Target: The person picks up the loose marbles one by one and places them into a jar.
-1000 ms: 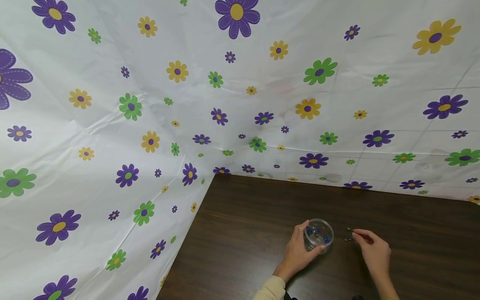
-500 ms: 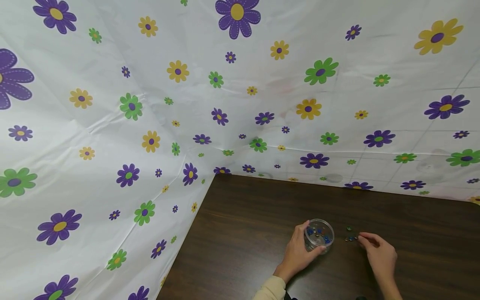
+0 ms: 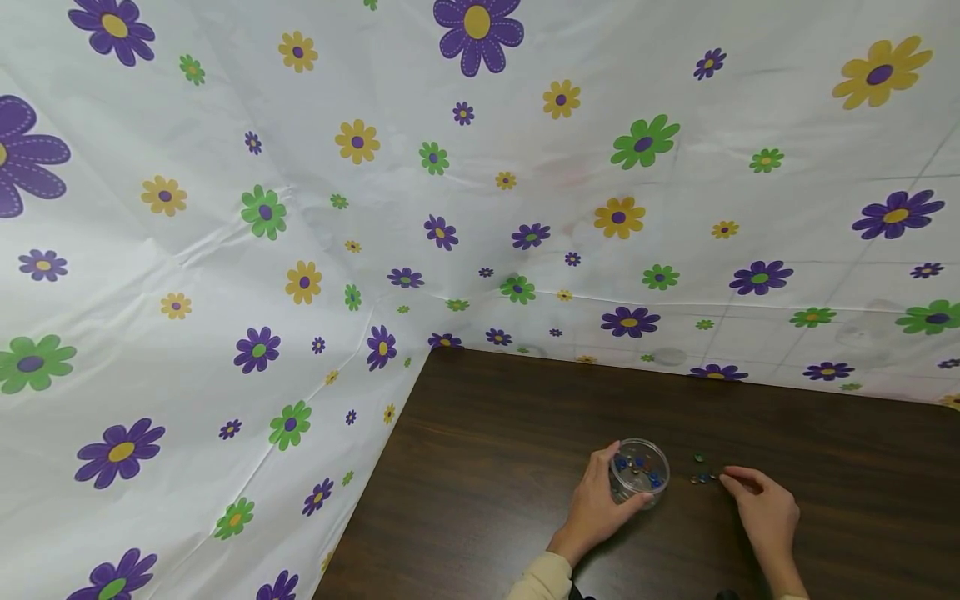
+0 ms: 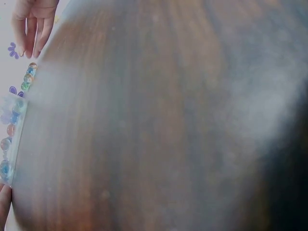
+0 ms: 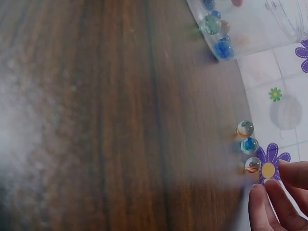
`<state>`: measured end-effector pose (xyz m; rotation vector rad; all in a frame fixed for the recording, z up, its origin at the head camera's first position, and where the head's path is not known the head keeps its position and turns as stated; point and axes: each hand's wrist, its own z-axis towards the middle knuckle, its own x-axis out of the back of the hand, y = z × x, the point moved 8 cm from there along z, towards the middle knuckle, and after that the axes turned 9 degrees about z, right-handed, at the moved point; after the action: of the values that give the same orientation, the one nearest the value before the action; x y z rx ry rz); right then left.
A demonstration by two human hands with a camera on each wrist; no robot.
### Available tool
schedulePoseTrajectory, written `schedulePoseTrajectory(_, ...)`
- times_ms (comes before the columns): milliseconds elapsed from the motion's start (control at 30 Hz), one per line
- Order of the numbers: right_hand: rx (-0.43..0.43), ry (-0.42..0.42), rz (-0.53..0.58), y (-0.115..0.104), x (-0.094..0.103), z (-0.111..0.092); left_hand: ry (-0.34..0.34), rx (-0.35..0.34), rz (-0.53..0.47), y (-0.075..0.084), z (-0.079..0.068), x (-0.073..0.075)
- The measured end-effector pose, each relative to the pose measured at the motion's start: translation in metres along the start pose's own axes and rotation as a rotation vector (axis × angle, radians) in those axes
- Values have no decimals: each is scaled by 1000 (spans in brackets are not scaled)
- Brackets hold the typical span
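In the head view my left hand (image 3: 596, 504) grips a clear round plastic jar (image 3: 652, 492), fingers and thumb curled round its side. Blue, green and reddish glass marbles (image 5: 224, 49) lie inside the jar. To its right on the table, three small clear marbles (image 3: 703, 478) sit in a short row, with a green marble (image 3: 699, 458) just behind them. My right hand (image 3: 768, 508) is at the right end of this row. Its thumb and fingertips (image 5: 272, 185) are close beside the end marble (image 5: 252, 165), with nothing visible between them.
The dark wood table (image 3: 480, 442) meets a white flowered sheet (image 3: 525, 167) along its back and left edges. A pale sleeve (image 3: 543, 579) covers my left wrist.
My right hand has shifted right from beside the green marble to the row's end, where a third marble now shows. The left hand and jar stay in place.
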<state>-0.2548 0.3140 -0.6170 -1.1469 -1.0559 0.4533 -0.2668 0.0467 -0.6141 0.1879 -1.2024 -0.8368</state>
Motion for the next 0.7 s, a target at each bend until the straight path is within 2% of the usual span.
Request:
schedulePoseTrajectory(433, 98, -83, -81, -5, -9, 8, -25, 4, 6, -4, 0, -7)
schedulePoseTrajectory(700, 160, -80, -94, -6, -14, 12, -13, -4, 3, -4, 1, -5)
